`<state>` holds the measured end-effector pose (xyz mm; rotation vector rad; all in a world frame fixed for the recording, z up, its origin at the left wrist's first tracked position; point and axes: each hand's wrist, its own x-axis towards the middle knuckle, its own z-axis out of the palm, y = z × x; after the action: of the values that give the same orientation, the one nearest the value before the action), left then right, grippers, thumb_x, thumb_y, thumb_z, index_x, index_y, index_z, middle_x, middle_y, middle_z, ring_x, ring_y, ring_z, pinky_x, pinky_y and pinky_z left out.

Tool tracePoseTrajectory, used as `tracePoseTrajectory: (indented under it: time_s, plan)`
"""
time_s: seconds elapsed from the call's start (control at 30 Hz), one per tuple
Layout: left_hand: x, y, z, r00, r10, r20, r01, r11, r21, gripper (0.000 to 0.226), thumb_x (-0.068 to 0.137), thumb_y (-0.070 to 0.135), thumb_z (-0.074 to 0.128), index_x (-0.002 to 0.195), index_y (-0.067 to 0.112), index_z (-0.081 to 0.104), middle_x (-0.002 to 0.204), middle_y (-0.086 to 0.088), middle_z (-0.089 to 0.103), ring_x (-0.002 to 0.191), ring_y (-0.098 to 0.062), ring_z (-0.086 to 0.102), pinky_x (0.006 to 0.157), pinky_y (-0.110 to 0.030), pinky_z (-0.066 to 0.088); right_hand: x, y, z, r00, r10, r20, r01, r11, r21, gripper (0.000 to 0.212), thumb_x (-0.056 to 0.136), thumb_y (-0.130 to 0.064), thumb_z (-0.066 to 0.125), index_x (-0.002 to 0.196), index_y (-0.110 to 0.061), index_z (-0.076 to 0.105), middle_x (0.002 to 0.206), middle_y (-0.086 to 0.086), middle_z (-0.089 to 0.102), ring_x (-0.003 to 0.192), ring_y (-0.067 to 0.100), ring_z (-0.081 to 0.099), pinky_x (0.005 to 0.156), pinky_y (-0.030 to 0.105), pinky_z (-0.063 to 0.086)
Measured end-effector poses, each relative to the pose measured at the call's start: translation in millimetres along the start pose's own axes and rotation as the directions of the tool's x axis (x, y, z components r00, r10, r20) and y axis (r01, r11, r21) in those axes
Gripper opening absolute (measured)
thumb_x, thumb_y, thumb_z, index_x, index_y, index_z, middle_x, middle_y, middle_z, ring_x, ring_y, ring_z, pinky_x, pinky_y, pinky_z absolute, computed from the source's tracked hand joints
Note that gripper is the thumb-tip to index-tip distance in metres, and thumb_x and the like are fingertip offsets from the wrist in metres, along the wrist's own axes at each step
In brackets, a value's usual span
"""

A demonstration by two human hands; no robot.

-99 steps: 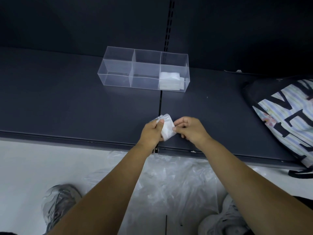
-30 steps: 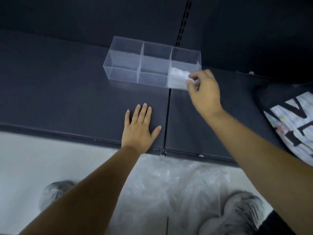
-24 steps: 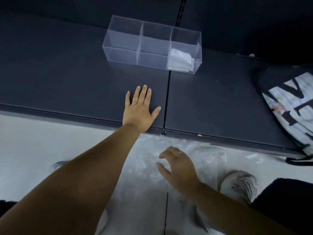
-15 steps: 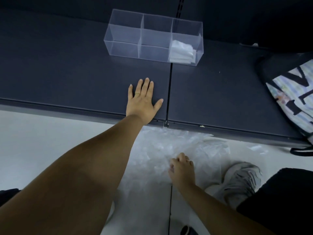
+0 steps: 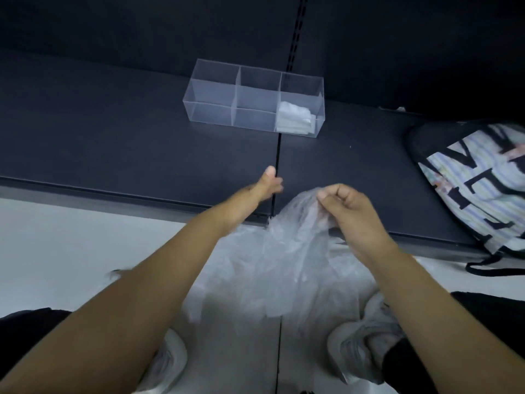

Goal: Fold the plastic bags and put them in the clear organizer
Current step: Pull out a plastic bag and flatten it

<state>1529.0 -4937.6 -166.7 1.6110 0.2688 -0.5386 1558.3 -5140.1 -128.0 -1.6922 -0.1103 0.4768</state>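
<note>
Near the front edge of the dark shelf, the right hand pinches a thin clear plastic bag between thumb and curled fingers, holding its top edge just above the shelf lip. The rest of the bag hangs down loose and crumpled toward the pale floor, where more clear plastic seems to lie in a heap between the two shoes. Gripping one edge and lifting likely lets the film fall open under its own weight, so it can be laid flat on the shelf for folding.

The left hand reaches forward over the shelf edge beside the seam between the two shelf panels. It touches no bag; its fingers look loosely extended, but motion blur makes it hard to say how far they are spread. It appears placed to catch the free side of the bag or to press it flat once it lands.

Farther back on the shelf stands the clear organizer, with three compartments in a row. The right compartment holds white folded bags; the middle and left ones look empty. It sits well apart from the hands, leaving bare shelf in front as working room. A black drawstring backpack with striped print lies at the right end of the shelf, clear of the work.
</note>
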Motion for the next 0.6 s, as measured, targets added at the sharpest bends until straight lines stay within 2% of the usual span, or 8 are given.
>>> tracePoseTrajectory:
  time_s: [0.07,0.13,0.2,0.33,0.4,0.47,0.53,0.6]
  plan:
    - [-23,5,16,0.991,0.045,0.125,-0.040,0.998,-0.042,0.068,0.077,0.070,0.058,0.132,0.031,0.054,0.129,0.010,0.062,0.121,-0.008,0.055,0.102,-0.029,0.041,2,-22,-10,1.000,0.013,0.012,-0.014,0.996,0.084,0.021,0.094,-0.015,0.058,0.073,-0.015,0.062,0.061,0.000,0.062,0.053,0.011,0.056,0.052,0.021,0.050]
    - [-34,12,23,0.996,0.055,0.076,-0.057,0.998,0.024,0.035,0.081,0.039,0.074,0.109,0.019,0.070,0.101,0.006,0.074,0.092,-0.005,0.068,0.082,-0.021,0.050,5,-38,-23,0.999,0.046,0.003,-0.046,0.996,0.075,0.019,0.092,-0.017,0.061,0.073,-0.015,0.066,0.063,0.002,0.064,0.053,0.012,0.058,0.053,0.022,0.050]
    - [-47,24,19,0.997,0.058,-0.050,-0.056,0.998,0.040,0.014,0.084,0.031,0.072,0.088,0.018,0.073,0.077,0.009,0.072,0.065,0.001,0.064,0.063,-0.014,0.047,6,-52,-41,0.997,0.069,-0.038,-0.072,0.996,-0.061,0.016,0.087,-0.020,0.068,0.072,-0.015,0.068,0.065,0.004,0.066,0.055,0.014,0.058,0.055,0.024,0.050]
    - [-70,54,-2,0.982,0.080,-0.169,-0.079,0.997,0.010,0.026,0.089,0.038,0.064,0.079,0.016,0.072,0.078,0.003,0.072,0.074,-0.008,0.064,0.076,-0.019,0.052,8,-79,-80,0.994,0.034,-0.102,-0.070,0.924,-0.376,0.016,0.081,-0.023,0.075,0.073,-0.011,0.067,0.063,-0.002,0.067,0.058,0.011,0.060,0.056,0.021,0.049]
    - [-76,73,-4,0.972,0.088,-0.218,-0.089,0.996,0.005,0.031,0.091,0.037,0.061,0.085,0.009,0.071,0.077,0.000,0.069,0.071,-0.009,0.062,0.069,-0.015,0.052,10,-98,-90,0.984,-0.078,-0.160,-0.042,0.773,-0.633,0.019,0.083,-0.027,0.074,0.083,-0.009,0.068,0.079,0.002,0.067,0.074,0.015,0.062,0.066,0.025,0.048]
    - [-78,96,-3,0.949,0.084,-0.305,-0.103,0.994,-0.046,0.035,0.092,0.035,0.061,0.097,0.001,0.068,0.080,-0.007,0.065,0.072,-0.014,0.059,0.069,-0.021,0.056,7,-122,-86,0.935,-0.309,-0.172,0.045,0.587,-0.809,0.029,0.086,-0.035,0.069,0.102,-0.012,0.064,0.100,0.003,0.058,0.087,0.016,0.057,0.079,0.030,0.047]
    - [-78,120,0,0.934,0.094,-0.345,-0.120,0.991,-0.055,0.033,0.092,0.034,0.061,0.099,0.003,0.065,0.087,-0.013,0.063,0.078,-0.020,0.056,0.084,-0.033,0.056,-4,-149,-63,0.907,-0.420,-0.015,0.258,0.584,-0.770,0.037,0.083,-0.050,0.064,0.108,-0.023,0.060,0.107,-0.004,0.050,0.089,0.009,0.054,0.083,0.023,0.045]
    - [-78,142,5,0.934,0.122,-0.336,-0.138,0.990,-0.023,0.028,0.092,0.036,0.061,0.090,0.008,0.062,0.085,-0.012,0.062,0.078,-0.022,0.054,0.089,-0.037,0.053,-19,-169,-31,0.921,-0.338,0.195,0.380,0.663,-0.645,0.045,0.072,-0.071,0.057,0.102,-0.037,0.059,0.106,-0.014,0.050,0.094,-0.001,0.054,0.079,0.012,0.040]
